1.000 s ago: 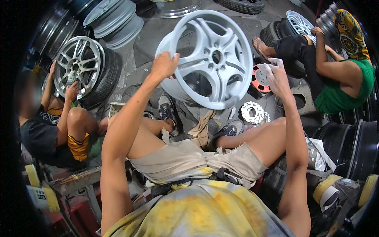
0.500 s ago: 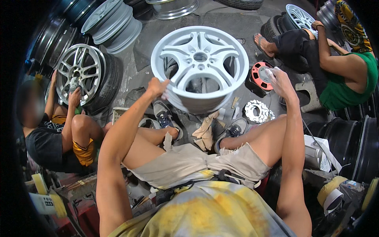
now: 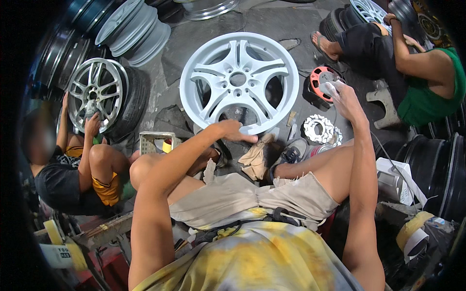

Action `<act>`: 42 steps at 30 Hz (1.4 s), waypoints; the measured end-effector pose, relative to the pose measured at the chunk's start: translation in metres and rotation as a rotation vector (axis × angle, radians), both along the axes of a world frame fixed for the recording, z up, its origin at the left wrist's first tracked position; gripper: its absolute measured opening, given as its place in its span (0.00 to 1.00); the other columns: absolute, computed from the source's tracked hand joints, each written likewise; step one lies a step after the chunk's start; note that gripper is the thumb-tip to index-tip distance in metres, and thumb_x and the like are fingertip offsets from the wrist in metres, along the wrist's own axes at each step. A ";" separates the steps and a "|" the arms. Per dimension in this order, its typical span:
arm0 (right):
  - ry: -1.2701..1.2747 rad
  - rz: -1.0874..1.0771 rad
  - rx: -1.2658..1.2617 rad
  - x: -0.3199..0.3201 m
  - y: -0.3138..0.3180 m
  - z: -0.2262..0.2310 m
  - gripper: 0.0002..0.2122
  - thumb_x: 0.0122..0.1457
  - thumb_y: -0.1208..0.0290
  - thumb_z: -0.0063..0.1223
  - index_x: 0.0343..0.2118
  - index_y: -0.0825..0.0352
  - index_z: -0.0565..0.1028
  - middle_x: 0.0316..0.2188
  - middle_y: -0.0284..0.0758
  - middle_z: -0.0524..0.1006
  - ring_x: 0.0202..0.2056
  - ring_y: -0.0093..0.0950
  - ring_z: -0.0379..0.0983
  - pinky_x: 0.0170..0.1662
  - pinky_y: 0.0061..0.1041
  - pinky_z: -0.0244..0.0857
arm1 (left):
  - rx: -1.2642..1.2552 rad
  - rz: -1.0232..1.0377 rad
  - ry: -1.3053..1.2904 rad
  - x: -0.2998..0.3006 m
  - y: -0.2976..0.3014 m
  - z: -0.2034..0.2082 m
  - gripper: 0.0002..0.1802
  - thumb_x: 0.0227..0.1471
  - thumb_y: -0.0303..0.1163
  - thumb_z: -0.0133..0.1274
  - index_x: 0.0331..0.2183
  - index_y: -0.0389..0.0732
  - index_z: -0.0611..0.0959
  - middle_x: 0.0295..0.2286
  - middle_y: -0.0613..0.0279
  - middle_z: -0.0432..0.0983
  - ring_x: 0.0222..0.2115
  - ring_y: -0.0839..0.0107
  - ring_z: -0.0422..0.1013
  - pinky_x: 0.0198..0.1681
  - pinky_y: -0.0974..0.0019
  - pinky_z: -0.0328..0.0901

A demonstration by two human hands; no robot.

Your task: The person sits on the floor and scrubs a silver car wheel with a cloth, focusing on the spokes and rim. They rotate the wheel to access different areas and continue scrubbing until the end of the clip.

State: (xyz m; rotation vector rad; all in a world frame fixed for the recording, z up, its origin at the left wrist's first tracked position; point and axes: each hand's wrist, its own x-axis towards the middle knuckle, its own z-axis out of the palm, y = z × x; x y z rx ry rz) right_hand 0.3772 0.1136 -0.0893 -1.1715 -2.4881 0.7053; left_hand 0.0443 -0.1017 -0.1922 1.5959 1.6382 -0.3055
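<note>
A pale grey-white car wheel rim (image 3: 191, 99) with paired spokes stands tilted in front of me, its face turned up toward me. My left hand (image 3: 232, 130) is at its near lower edge, thumb stretched to the right and the other fingers bent over the lip. To the right of the rim, my right hand (image 3: 343, 99) hangs in the air with whitish, dusty fingers. They are pinched together around a small pale thing whose kind I cannot make out. Below that hand is a round orange-red piece with holes (image 3: 320, 81), lying on a dark base.
One person (image 3: 63, 179) at left works on a silver wheel (image 3: 77, 97) with a tyre; another (image 3: 427, 72) sits at right by a pale wheel (image 3: 369, 10). A plastic basket (image 3: 145, 143), a crumpled tan cloth (image 3: 253, 162) and a scalloped metal disc (image 3: 318, 127) lie near my feet.
My left hand has slid from the rim's left side to its near lower edge. The rim sits slightly further left and faces me more. My right hand has barely moved.
</note>
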 end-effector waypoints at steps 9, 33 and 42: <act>0.096 -0.060 -0.081 -0.005 -0.014 0.022 0.12 0.67 0.70 0.48 0.38 0.75 0.78 0.31 0.53 0.78 0.32 0.50 0.73 0.40 0.41 0.65 | -0.085 0.222 -0.243 0.028 0.047 0.003 0.46 0.48 0.72 0.56 0.37 0.31 0.86 0.30 0.47 0.82 0.43 0.55 0.79 0.48 0.57 0.71; 0.205 0.084 -0.043 -0.037 -0.011 0.024 0.14 0.68 0.66 0.47 0.44 0.72 0.79 0.34 0.52 0.79 0.37 0.50 0.75 0.43 0.44 0.66 | -0.014 0.924 -0.579 -0.120 0.149 -0.100 0.17 0.58 0.29 0.41 0.37 0.30 0.83 0.25 0.50 0.78 0.24 0.58 0.78 0.30 0.59 0.75; 0.049 0.049 -0.087 -0.036 -0.016 0.024 0.15 0.68 0.63 0.48 0.44 0.71 0.79 0.29 0.51 0.78 0.36 0.49 0.74 0.43 0.44 0.66 | 0.632 -0.024 0.264 -0.074 0.145 -0.013 0.15 0.54 0.32 0.50 0.43 0.41 0.83 0.38 0.44 0.79 0.39 0.45 0.78 0.45 0.45 0.72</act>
